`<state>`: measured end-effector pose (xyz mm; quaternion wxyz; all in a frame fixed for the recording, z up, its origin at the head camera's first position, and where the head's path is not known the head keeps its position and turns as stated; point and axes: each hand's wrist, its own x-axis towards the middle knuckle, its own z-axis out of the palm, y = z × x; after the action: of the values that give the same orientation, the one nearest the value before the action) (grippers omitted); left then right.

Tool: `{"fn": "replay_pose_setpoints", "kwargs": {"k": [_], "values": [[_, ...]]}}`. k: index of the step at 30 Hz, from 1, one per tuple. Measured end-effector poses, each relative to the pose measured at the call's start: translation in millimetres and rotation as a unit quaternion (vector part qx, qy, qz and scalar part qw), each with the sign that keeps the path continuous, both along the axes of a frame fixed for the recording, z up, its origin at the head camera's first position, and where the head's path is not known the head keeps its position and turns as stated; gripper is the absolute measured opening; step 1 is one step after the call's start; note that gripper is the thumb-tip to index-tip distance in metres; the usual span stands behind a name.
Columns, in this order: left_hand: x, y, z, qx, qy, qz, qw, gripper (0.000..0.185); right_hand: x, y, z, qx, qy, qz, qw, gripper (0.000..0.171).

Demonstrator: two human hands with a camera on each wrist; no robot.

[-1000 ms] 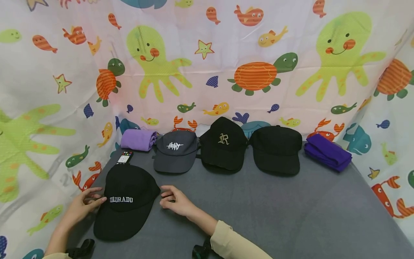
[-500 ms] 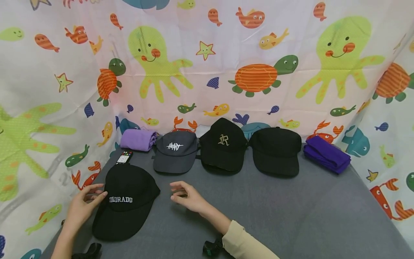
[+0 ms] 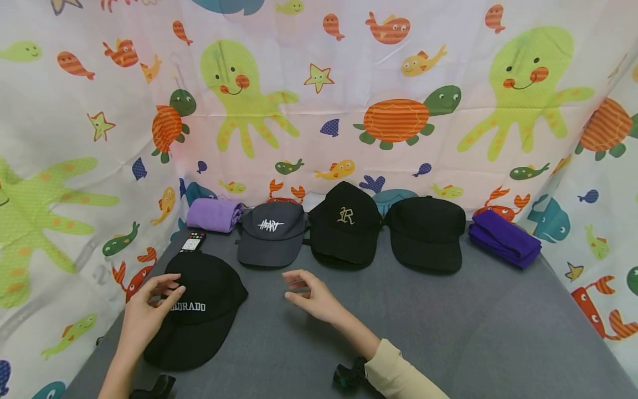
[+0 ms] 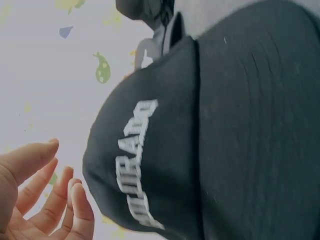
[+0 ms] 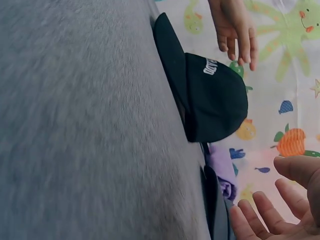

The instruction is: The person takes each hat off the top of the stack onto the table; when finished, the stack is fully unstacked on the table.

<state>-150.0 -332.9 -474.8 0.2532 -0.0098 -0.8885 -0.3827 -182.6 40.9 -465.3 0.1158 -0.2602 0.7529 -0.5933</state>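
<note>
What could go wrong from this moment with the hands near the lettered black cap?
The left hand hovers at the edge of the lettered black cap; a careless grab might crush its crown. The remote lies right behind that cap and may get knocked. The right hand, open in mid-air, might brush the grey cap nearby.

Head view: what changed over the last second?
The right hand lifted away from the Colorado cap, moving rightward, and now hangs open above the grey table. The left hand slid onto the cap's crown, fingers over the lettering. The cap barely shifted. The three caps behind and both purple cloths stayed put.
</note>
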Motion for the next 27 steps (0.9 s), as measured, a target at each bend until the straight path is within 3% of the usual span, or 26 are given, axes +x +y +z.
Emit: {"fn": "replay_pose_setpoints", "kwargs": {"k": [2,5,8,11,13,16,22,27], "values": [[-3.9,4,-4.7,-0.002,0.01,-0.006,0.9999,0.032,1.9,7,5.2,0.002,0.01,-0.003,1.0,0.041],[-3.3,17,0.6,-0.003,0.015,-0.017,0.9997,0.031,6.3,17,17.4,0.008,0.027,-0.007,1.0,0.04],[4.7,39,19.6,0.005,0.011,-0.03,0.9995,0.03,5.8,28,22.7,0.015,0.046,-0.017,0.999,0.039],[11.9,61,39.2,0.014,-0.007,-0.041,0.999,0.028,-0.9,39,17.1,0.023,0.068,-0.032,0.997,0.039],[13.3,73,45.9,0.011,-0.02,-0.042,0.9989,0.028,-6.0,46,11.9,0.022,0.079,-0.04,0.996,0.04],[11.5,84,48.4,0.007,-0.037,-0.055,0.9978,0.027,-10.1,56,9.0,0.011,0.091,-0.047,0.995,0.04],[0.8,108,44.2,0.02,-0.032,-0.101,0.9942,0.024,-10.4,71,10.0,0.013,0.108,-0.066,0.992,0.039],[-7.9,132,39.8,0.027,-0.035,-0.151,0.9876,0.023,-1.6,80,27.0,0.018,0.107,-0.08,0.991,0.037]]}}
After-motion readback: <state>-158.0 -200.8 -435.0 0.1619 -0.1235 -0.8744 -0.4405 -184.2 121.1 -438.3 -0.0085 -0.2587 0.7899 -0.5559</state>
